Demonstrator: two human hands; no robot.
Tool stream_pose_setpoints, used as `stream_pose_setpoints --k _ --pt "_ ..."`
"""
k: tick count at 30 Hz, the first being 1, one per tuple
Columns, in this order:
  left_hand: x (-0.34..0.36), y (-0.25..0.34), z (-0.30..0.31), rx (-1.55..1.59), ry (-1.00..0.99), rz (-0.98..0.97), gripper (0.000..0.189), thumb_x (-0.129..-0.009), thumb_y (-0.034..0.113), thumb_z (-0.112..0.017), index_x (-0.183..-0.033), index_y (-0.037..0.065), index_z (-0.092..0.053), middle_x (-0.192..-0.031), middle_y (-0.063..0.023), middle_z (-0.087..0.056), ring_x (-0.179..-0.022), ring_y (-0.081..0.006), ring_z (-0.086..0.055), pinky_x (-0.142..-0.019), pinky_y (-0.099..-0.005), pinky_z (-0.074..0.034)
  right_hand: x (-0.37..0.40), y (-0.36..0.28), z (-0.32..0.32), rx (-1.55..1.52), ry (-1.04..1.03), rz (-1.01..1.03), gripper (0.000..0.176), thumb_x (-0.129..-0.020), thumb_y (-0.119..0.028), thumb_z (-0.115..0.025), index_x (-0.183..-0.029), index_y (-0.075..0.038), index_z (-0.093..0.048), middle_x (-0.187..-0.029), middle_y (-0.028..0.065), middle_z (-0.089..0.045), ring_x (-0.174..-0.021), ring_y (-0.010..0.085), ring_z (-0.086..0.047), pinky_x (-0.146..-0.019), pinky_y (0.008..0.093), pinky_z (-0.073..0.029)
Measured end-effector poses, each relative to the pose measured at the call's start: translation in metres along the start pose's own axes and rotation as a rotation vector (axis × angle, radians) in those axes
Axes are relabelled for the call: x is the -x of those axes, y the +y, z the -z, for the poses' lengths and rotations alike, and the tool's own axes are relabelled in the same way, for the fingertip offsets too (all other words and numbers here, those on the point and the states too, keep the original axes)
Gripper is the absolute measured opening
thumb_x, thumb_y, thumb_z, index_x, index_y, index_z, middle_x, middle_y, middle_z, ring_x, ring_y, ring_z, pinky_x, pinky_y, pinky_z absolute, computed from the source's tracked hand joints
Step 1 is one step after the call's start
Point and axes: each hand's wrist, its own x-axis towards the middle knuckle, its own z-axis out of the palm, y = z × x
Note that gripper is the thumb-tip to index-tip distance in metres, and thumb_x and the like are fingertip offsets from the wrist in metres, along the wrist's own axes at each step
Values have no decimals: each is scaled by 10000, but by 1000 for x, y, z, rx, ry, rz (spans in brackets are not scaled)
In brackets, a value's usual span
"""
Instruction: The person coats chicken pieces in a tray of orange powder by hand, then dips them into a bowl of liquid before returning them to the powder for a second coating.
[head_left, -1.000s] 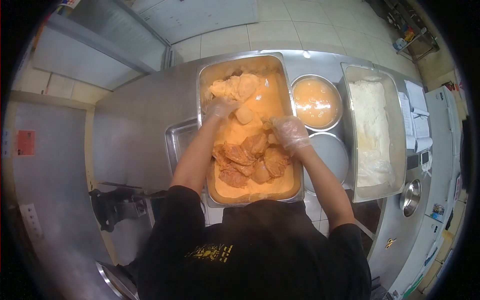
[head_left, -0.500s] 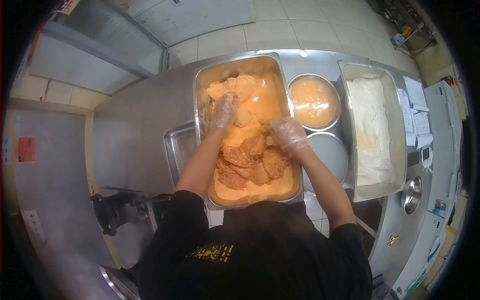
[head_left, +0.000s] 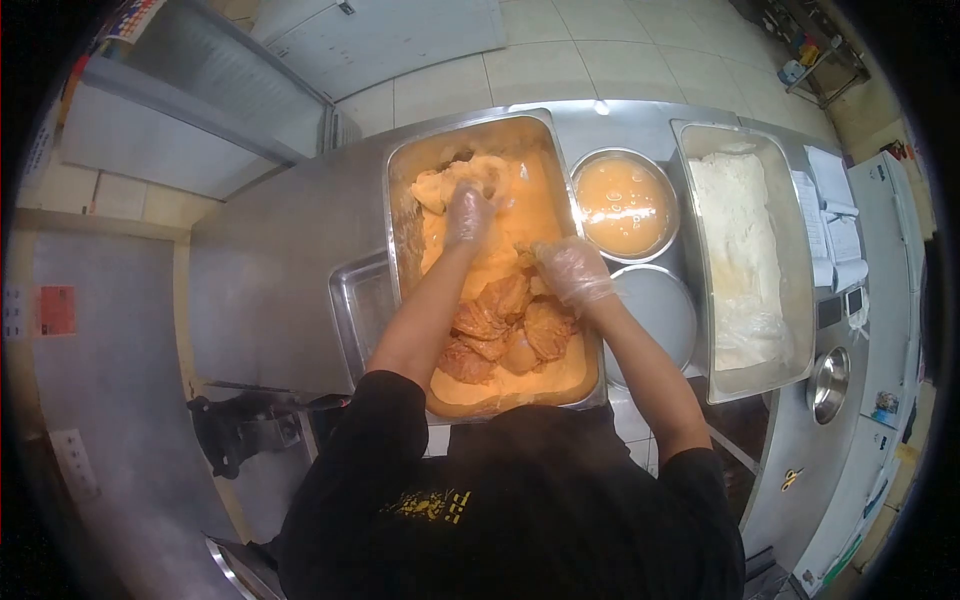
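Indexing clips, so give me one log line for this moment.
left hand: at orange-coated pieces | right hand: near reddish pieces | location: deep tray

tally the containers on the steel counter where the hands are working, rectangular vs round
Rectangular: 3 (large pan with orange contents, tub with white contents, smaller tray partly behind the large pan)
Round: 2 (bowl with orange liquid, bowl with pale contents)
Total: 5
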Motion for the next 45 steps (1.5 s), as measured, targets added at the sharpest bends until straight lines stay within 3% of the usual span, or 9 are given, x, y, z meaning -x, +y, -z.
stream_pose_setpoints --k 7,14,20,26,32,35,39,42,45 --pt "-5 50 18 -423 -370 71 464 -865 335 -823 -1103 -51 -726 -1147 -253 -735 -1083 -396 -713 -945 -466 -565 2 2 -4 -6 40 19 190 -967 -229 -600 -1033 -86 -706 -840 187 -731 -813 386 -721 -717 524 -569" --pt "-28 4 -22 -573 -267 -211 414 -892 280 -772 -1141 -46 -718 -1186 -265 -721 -1103 -417 -712 -944 -472 -582 2 6 -10 9 52 56 187 -952 -214 -613 -1053 -87 -707 -871 167 -742 -855 365 -725 -753 507 -570" --pt "-25 37 23 -453 -621 129 362 -927 281 -720 -1035 -62 -754 -1111 -288 -741 -1044 -397 -740 -860 -462 -588 2 -1 3 14 -49 9 196 -966 -200 -591 -1076 -83 -702 -899 159 -743 -887 359 -718 -779 496 -571" --pt "-26 5 -11 -623 -544 -23 425 -934 365 -718 -966 -56 -765 -986 -272 -756 -912 -362 -764 -787 -461 -582 1 4 -6 25 -48 6 209 -1008 -207 -551 -1092 -94 -706 -929 171 -736 -909 365 -707 -777 501 -567" --pt "-29 11 20 -412 -619 -55 435 -950 380 -742 -1041 -45 -751 -984 -255 -750 -893 -369 -743 -787 -446 -569 1 5 -12 -46 2 -34 224 -1010 -225 -546 -1083 -95 -713 -910 178 -735 -913 373 -709 -778 508 -562" --pt "-23 -10 30 -88 -500 21 470 -940 381 -765 -1091 -62 -723 -1047 -277 -741 -906 -398 -721 -799 -449 -562 2 4 -9 -11 -3 1 229 -988 -233 -577 -1113 -96 -713 -896 178 -736 -898 375 -714 -763 515 -562" --pt "-12 -28 38 -83 -199 -158 361 -952 292 -703 -1141 -15 -728 -1093 -275 -737 -985 -401 -714 -855 -456 -556 0 -8 12 38 -101 7 277 -939 -235 -647 -1171 -92 -698 -891 178 -736 -862 376 -723 -736 507 -568" --pt "0 11 76 -97 -86 -206 352 -916 191 -734 -1162 -60 -713 -1099 -302 -729 -948 -416 -703 -822 -438 -565 -3 2 -6 7 225 103 330 -906 -242 -692 -1198 -88 -681 -876 170 -732 -845 374 -728 -726 494 -574" --pt "25 64 130 -206 -178 -230 349 -917 125 -701 -1212 -62 -709 -1116 -283 -739 -951 -376 -716 -846 -421 -577 -6 -11 31 -384 148 -67 317 -924 -264 -692 -1185 -84 -697 -903 179 -748 -846 367 -732 -730 478 -580"
